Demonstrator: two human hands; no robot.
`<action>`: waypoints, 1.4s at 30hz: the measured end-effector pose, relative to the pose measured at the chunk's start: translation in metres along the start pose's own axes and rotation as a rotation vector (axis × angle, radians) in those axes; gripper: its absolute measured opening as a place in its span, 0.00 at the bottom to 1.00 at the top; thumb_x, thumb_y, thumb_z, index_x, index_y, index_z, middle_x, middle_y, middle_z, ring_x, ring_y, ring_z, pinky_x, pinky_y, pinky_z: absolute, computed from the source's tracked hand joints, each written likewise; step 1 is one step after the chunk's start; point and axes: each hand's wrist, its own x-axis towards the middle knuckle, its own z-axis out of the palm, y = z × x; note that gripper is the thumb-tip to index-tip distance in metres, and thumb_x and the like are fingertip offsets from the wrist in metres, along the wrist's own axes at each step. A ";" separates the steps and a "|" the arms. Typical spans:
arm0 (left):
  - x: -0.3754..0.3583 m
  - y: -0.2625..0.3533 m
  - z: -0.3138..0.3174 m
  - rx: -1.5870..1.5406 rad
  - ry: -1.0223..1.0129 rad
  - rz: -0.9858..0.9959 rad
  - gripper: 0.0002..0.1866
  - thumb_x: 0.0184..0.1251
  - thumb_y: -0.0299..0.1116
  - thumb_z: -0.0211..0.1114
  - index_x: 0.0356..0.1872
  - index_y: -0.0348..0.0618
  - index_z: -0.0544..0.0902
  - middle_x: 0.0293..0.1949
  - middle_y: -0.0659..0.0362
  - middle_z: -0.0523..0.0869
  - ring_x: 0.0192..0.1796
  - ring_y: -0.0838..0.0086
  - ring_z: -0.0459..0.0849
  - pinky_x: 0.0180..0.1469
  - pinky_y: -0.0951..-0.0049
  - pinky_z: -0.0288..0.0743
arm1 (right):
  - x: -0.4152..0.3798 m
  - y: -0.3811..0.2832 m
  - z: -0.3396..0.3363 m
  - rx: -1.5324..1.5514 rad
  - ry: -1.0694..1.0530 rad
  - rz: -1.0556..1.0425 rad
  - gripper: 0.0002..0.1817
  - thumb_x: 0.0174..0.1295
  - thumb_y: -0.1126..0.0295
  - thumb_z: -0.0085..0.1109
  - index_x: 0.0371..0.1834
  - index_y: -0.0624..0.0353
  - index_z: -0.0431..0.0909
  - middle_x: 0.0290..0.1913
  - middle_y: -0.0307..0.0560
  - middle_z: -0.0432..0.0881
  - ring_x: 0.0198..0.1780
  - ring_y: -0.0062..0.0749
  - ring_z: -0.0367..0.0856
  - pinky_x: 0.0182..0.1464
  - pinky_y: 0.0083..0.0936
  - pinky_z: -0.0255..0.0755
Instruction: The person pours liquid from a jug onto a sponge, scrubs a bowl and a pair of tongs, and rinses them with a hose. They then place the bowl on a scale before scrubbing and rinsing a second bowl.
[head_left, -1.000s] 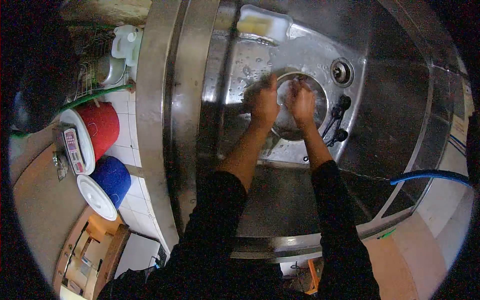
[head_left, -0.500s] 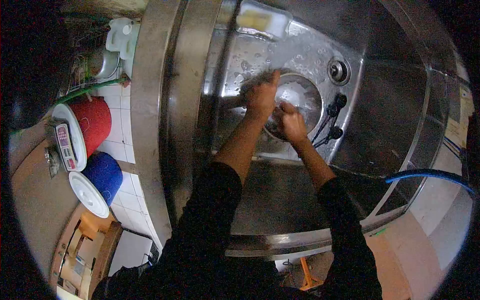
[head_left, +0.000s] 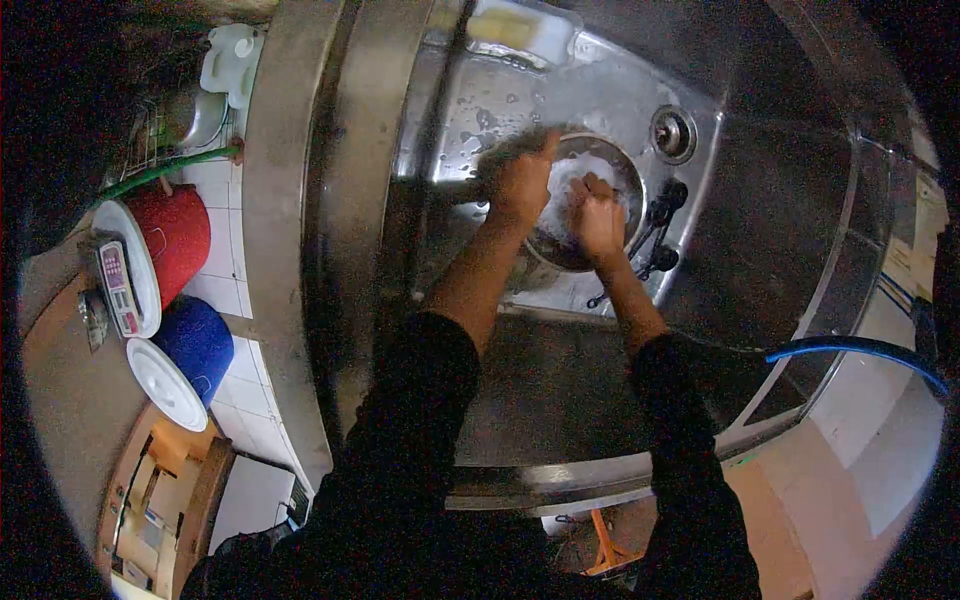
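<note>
A round metal bowl [head_left: 632,172] with white suds and water inside sits in the steel sink [head_left: 480,110]. My left hand [head_left: 522,190] is at the bowl's left rim, fingers wrapped against it, with one digit pointing up along the edge. Over the suds, my right hand [head_left: 600,222] is curled with its fingertips down in the bowl; what it holds, if anything, cannot be made out. Dark slender items with black rounded ends [head_left: 664,205] lie just right of the bowl.
A drain [head_left: 673,134] lies up and right of the bowl. A whitish container with something yellow [head_left: 520,32] stands at the sink's top edge. A blue hose [head_left: 850,346] crosses the right side. At left are a red bucket [head_left: 178,240], a blue bucket [head_left: 197,345] and a scale [head_left: 117,285].
My right hand has shifted up and right over the bowl, and more white suds show around it. My left hand stays at the rim. The whole view has shifted slightly.
</note>
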 end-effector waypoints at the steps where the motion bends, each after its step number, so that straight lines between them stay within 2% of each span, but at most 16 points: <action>1: 0.002 -0.001 -0.003 0.030 0.038 0.047 0.39 0.45 0.23 0.63 0.64 0.54 0.60 0.29 0.47 0.83 0.34 0.53 0.84 0.35 0.55 0.77 | -0.006 0.000 0.006 -0.016 -0.034 -0.036 0.25 0.45 0.69 0.61 0.51 0.54 0.72 0.58 0.51 0.69 0.54 0.48 0.73 0.50 0.40 0.72; 3: 0.002 0.001 -0.002 0.055 0.061 0.092 0.40 0.41 0.24 0.66 0.62 0.54 0.62 0.28 0.49 0.83 0.33 0.53 0.83 0.34 0.55 0.76 | -0.022 -0.001 0.024 -0.027 -0.292 -0.101 0.29 0.49 0.69 0.57 0.59 0.50 0.67 0.60 0.53 0.68 0.58 0.50 0.70 0.55 0.39 0.71; 6: -0.002 0.000 -0.003 0.039 0.051 0.085 0.38 0.41 0.24 0.66 0.60 0.53 0.65 0.29 0.47 0.82 0.34 0.52 0.82 0.36 0.55 0.76 | -0.017 0.029 0.029 -0.359 -0.086 -0.351 0.29 0.52 0.68 0.55 0.62 0.48 0.65 0.59 0.55 0.68 0.53 0.52 0.74 0.50 0.40 0.73; 10: 0.001 0.004 -0.007 0.034 0.027 0.091 0.36 0.50 0.22 0.61 0.63 0.53 0.60 0.30 0.45 0.83 0.35 0.53 0.84 0.36 0.55 0.78 | 0.001 0.005 0.000 -0.129 -0.044 0.112 0.19 0.49 0.73 0.53 0.47 0.52 0.76 0.51 0.52 0.76 0.46 0.46 0.78 0.45 0.40 0.74; 12: 0.007 0.000 -0.005 0.042 0.028 0.121 0.37 0.50 0.21 0.61 0.63 0.54 0.59 0.30 0.45 0.83 0.35 0.52 0.84 0.37 0.55 0.78 | -0.020 0.027 0.048 -0.166 -0.053 -0.044 0.20 0.47 0.71 0.57 0.47 0.52 0.77 0.49 0.51 0.76 0.46 0.45 0.78 0.44 0.41 0.74; 13: 0.008 0.000 -0.004 0.017 -0.027 0.130 0.37 0.50 0.22 0.61 0.63 0.54 0.58 0.31 0.45 0.83 0.35 0.52 0.84 0.37 0.55 0.78 | -0.034 0.015 0.024 -0.191 0.099 -0.381 0.23 0.44 0.70 0.60 0.49 0.51 0.76 0.49 0.52 0.76 0.46 0.44 0.78 0.45 0.42 0.74; 16: 0.002 0.006 -0.006 0.041 -0.052 0.117 0.40 0.46 0.23 0.63 0.64 0.54 0.58 0.29 0.47 0.83 0.34 0.53 0.83 0.37 0.55 0.77 | -0.004 0.011 -0.024 -0.267 -0.414 0.036 0.26 0.42 0.70 0.61 0.50 0.52 0.74 0.48 0.54 0.76 0.44 0.46 0.79 0.45 0.45 0.74; 18: 0.001 0.005 -0.006 0.088 -0.015 0.099 0.43 0.42 0.24 0.65 0.65 0.55 0.59 0.27 0.48 0.82 0.33 0.55 0.83 0.37 0.54 0.76 | 0.007 0.023 0.001 -0.235 -0.283 0.003 0.24 0.44 0.72 0.60 0.49 0.54 0.73 0.44 0.55 0.77 0.41 0.48 0.79 0.42 0.46 0.73; 20: 0.004 0.002 0.008 -0.041 -0.016 0.063 0.42 0.43 0.26 0.67 0.64 0.55 0.60 0.27 0.50 0.83 0.32 0.54 0.83 0.37 0.55 0.76 | 0.007 0.005 0.020 0.020 0.355 0.084 0.20 0.46 0.74 0.58 0.46 0.58 0.73 0.40 0.56 0.76 0.39 0.52 0.78 0.38 0.45 0.73; 25: -0.008 0.000 0.000 0.039 0.110 0.159 0.39 0.47 0.29 0.66 0.64 0.52 0.60 0.28 0.47 0.83 0.32 0.51 0.83 0.37 0.55 0.78 | -0.017 -0.028 0.014 0.404 0.216 -0.068 0.13 0.45 0.73 0.58 0.35 0.64 0.74 0.37 0.61 0.77 0.34 0.59 0.77 0.37 0.46 0.71; 30: -0.011 -0.002 0.003 0.059 0.139 0.070 0.32 0.49 0.27 0.64 0.60 0.47 0.66 0.31 0.45 0.83 0.34 0.52 0.83 0.39 0.57 0.76 | -0.034 0.004 -0.018 0.630 -0.444 0.069 0.04 0.44 0.76 0.55 0.20 0.65 0.73 0.21 0.43 0.77 0.26 0.29 0.75 0.33 0.28 0.70; 31: -0.016 -0.006 0.006 0.016 0.161 0.056 0.29 0.50 0.26 0.62 0.58 0.46 0.69 0.32 0.45 0.83 0.35 0.52 0.82 0.40 0.57 0.76 | -0.044 0.000 -0.025 0.711 -0.544 0.040 0.11 0.48 0.70 0.51 0.32 0.63 0.78 0.28 0.60 0.79 0.30 0.48 0.79 0.38 0.40 0.72; 36: -0.033 -0.016 -0.001 -0.197 0.397 0.042 0.23 0.51 0.24 0.57 0.53 0.44 0.74 0.36 0.45 0.82 0.40 0.52 0.81 0.44 0.57 0.75 | -0.118 -0.032 -0.066 0.978 -0.780 0.004 0.09 0.50 0.76 0.52 0.35 0.65 0.75 0.33 0.42 0.79 0.31 0.24 0.76 0.34 0.23 0.73; 39: -0.041 -0.024 -0.007 -0.124 0.360 0.008 0.24 0.54 0.25 0.54 0.56 0.42 0.70 0.47 0.41 0.77 0.48 0.49 0.77 0.55 0.57 0.69 | -0.187 0.035 -0.041 1.686 -0.709 0.182 0.12 0.59 0.70 0.53 0.42 0.65 0.76 0.34 0.44 0.80 0.32 0.28 0.79 0.34 0.23 0.74; 41: -0.046 -0.020 -0.025 -0.268 0.239 0.028 0.25 0.55 0.25 0.53 0.58 0.43 0.67 0.50 0.41 0.76 0.49 0.47 0.77 0.56 0.56 0.68 | -0.202 0.086 -0.078 1.392 -0.546 0.700 0.13 0.61 0.68 0.53 0.44 0.64 0.75 0.35 0.45 0.80 0.34 0.29 0.80 0.37 0.23 0.75; 42: -0.051 -0.016 -0.031 -0.415 0.103 0.030 0.26 0.56 0.26 0.53 0.59 0.44 0.65 0.52 0.41 0.74 0.49 0.45 0.76 0.57 0.56 0.67 | -0.214 0.126 -0.076 1.749 -0.365 0.704 0.12 0.62 0.69 0.50 0.45 0.64 0.75 0.36 0.46 0.80 0.35 0.28 0.80 0.39 0.23 0.75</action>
